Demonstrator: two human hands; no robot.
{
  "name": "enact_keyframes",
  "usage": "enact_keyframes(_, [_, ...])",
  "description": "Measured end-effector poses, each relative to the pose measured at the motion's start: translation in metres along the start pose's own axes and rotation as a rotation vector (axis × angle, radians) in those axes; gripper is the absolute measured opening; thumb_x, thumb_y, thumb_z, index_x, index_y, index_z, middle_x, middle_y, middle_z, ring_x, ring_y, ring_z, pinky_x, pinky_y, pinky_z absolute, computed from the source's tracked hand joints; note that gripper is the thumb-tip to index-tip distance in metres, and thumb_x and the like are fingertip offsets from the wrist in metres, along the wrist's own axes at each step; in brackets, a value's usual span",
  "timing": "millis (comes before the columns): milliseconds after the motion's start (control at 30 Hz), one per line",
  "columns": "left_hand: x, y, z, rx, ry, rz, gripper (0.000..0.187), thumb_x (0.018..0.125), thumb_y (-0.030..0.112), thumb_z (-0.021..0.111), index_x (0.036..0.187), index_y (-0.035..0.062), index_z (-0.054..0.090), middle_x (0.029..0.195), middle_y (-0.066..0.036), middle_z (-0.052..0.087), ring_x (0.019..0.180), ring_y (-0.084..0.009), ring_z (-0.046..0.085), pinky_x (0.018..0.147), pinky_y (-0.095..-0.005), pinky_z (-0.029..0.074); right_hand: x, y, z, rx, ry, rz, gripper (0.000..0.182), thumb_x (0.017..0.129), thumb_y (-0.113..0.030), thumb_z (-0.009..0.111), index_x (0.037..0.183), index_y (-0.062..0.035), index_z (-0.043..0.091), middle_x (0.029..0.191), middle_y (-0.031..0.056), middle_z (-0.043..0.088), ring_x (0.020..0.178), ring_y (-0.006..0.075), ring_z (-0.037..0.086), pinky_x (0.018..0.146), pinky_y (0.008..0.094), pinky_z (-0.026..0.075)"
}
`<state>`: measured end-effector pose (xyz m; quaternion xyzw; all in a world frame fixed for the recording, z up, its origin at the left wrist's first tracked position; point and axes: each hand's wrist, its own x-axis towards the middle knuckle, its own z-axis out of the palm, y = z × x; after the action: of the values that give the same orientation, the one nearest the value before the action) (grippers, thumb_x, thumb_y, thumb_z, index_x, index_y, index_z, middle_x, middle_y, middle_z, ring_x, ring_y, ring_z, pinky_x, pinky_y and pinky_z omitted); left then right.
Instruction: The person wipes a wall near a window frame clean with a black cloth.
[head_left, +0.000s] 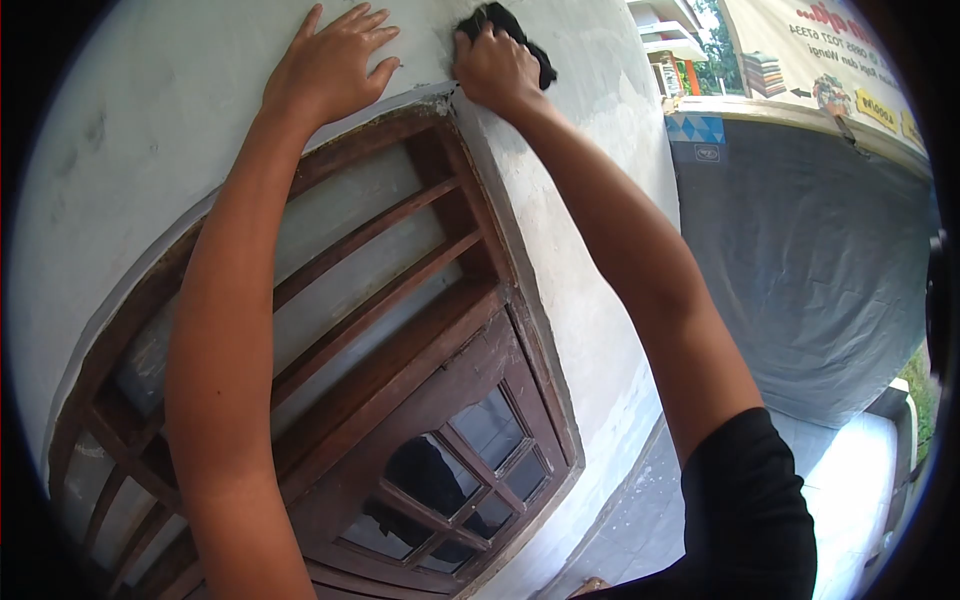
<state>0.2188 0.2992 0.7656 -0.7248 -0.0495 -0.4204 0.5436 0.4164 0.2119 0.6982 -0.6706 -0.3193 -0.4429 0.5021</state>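
My right hand [497, 70] presses a bunched black cloth [515, 25] against the pale, scuffed wall [220, 60], just above the upper corner of a wooden door frame [452, 150]. The fingers curl over the cloth, and a dark smudge shows on the wall beside it. To the left, my left hand [335, 62] lies with spread fingers against the same wall, above the top edge of the frame. It holds nothing.
Below my arms are wooden vent slats [370, 235] and a brown door [430, 400] with small glass panes. A grey tarp [790, 260] hangs at the right under a printed banner [840, 60]. Pale floor tiles [840, 470] lie at the lower right.
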Motion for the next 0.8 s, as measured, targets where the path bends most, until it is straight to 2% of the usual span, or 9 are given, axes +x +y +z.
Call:
enact_keyframes(200, [0.001, 0.002, 0.000, -0.034, -0.012, -0.029, 0.048, 0.102, 0.039, 0.054, 0.146, 0.0206, 0.059, 0.160, 0.001, 0.047, 0.151, -0.0164, 0.036, 0.129, -0.0493, 0.019, -0.065, 0.011, -0.026, 0.017, -0.168, -0.030, 0.053, 0.106, -0.038, 0.045, 0.107, 0.0108, 0.065, 0.101, 0.0351, 0.070, 0.097, 0.0494, 0.070, 0.087, 0.0535, 0.057])
enact_keyframes(300, [0.002, 0.002, 0.000, -0.027, -0.017, -0.031, 0.047, 0.102, 0.039, 0.054, 0.145, 0.0208, 0.060, 0.160, 0.002, 0.047, 0.151, -0.0164, 0.036, 0.129, -0.0492, 0.019, -0.067, 0.010, -0.043, 0.048, -0.112, -0.098, 0.053, 0.106, -0.037, 0.045, 0.105, 0.0114, 0.065, 0.099, 0.0358, 0.069, 0.097, 0.0503, 0.070, 0.087, 0.0539, 0.057])
enact_keyframes(367, [0.001, 0.002, 0.000, -0.034, -0.019, -0.031, 0.047, 0.103, 0.039, 0.054, 0.145, 0.0211, 0.060, 0.160, 0.002, 0.047, 0.151, -0.0164, 0.037, 0.129, -0.0493, 0.019, -0.040, 0.010, -0.035, 0.101, -0.008, -0.134, 0.052, 0.105, -0.037, 0.045, 0.112, 0.0112, 0.064, 0.107, 0.0365, 0.068, 0.100, 0.0512, 0.068, 0.090, 0.0557, 0.055])
enact_keyframes(433, [0.001, 0.002, -0.001, -0.023, -0.027, -0.023, 0.047, 0.103, 0.039, 0.054, 0.145, 0.0212, 0.060, 0.160, 0.002, 0.047, 0.151, -0.0163, 0.037, 0.129, -0.0492, 0.019, -0.007, 0.005, -0.025, 0.179, 0.093, -0.263, 0.056, 0.105, -0.039, 0.046, 0.128, 0.0104, 0.059, 0.126, 0.0362, 0.062, 0.113, 0.0501, 0.065, 0.099, 0.0563, 0.051])
enact_keyframes(467, [0.001, 0.002, -0.002, -0.016, -0.028, -0.023, 0.047, 0.103, 0.039, 0.053, 0.145, 0.0214, 0.060, 0.160, 0.002, 0.047, 0.151, -0.0162, 0.037, 0.129, -0.0491, 0.019, 0.009, 0.010, -0.010, 0.185, 0.095, -0.259, 0.056, 0.105, -0.039, 0.046, 0.128, 0.0104, 0.059, 0.126, 0.0362, 0.062, 0.113, 0.0501, 0.065, 0.099, 0.0563, 0.051])
enact_keyframes(533, [0.000, 0.002, -0.002, -0.012, -0.025, -0.021, 0.047, 0.103, 0.039, 0.053, 0.145, 0.0217, 0.060, 0.160, 0.003, 0.047, 0.151, -0.0161, 0.036, 0.129, -0.0488, 0.019, 0.029, 0.021, 0.022, 0.051, 0.206, -0.273, 0.057, 0.106, -0.044, 0.043, 0.138, 0.0005, 0.055, 0.138, 0.0297, 0.059, 0.123, 0.0483, 0.060, 0.105, 0.0551, 0.047])
enact_keyframes(567, [-0.001, 0.002, -0.002, -0.011, -0.018, -0.023, 0.047, 0.103, 0.040, 0.053, 0.145, 0.0219, 0.060, 0.160, 0.003, 0.047, 0.151, -0.0160, 0.036, 0.129, -0.0486, 0.019, 0.024, 0.018, 0.020, 0.055, 0.208, -0.270, 0.057, 0.106, -0.044, 0.043, 0.138, 0.0005, 0.055, 0.138, 0.0297, 0.059, 0.123, 0.0483, 0.060, 0.105, 0.0551, 0.047])
enact_keyframes(667, [-0.001, 0.001, -0.002, -0.011, -0.014, -0.022, 0.047, 0.103, 0.040, 0.053, 0.145, 0.0222, 0.060, 0.160, 0.003, 0.047, 0.151, -0.0159, 0.037, 0.129, -0.0480, 0.019, 0.001, 0.013, 0.008, 0.177, 0.007, 0.098, 0.068, 0.105, -0.045, 0.043, 0.146, 0.0088, 0.045, 0.145, 0.0324, 0.051, 0.132, 0.0480, 0.053, 0.110, 0.0551, 0.044])
enact_keyframes(800, [0.001, 0.002, -0.001, -0.026, -0.011, -0.031, 0.047, 0.103, 0.040, 0.053, 0.145, 0.0223, 0.060, 0.160, 0.003, 0.048, 0.151, -0.0160, 0.037, 0.129, -0.0480, 0.019, -0.047, 0.018, -0.001, 0.111, -0.061, 0.151, 0.062, 0.106, -0.041, 0.044, 0.138, 0.0114, 0.050, 0.132, 0.0338, 0.059, 0.121, 0.0487, 0.061, 0.103, 0.0542, 0.050])
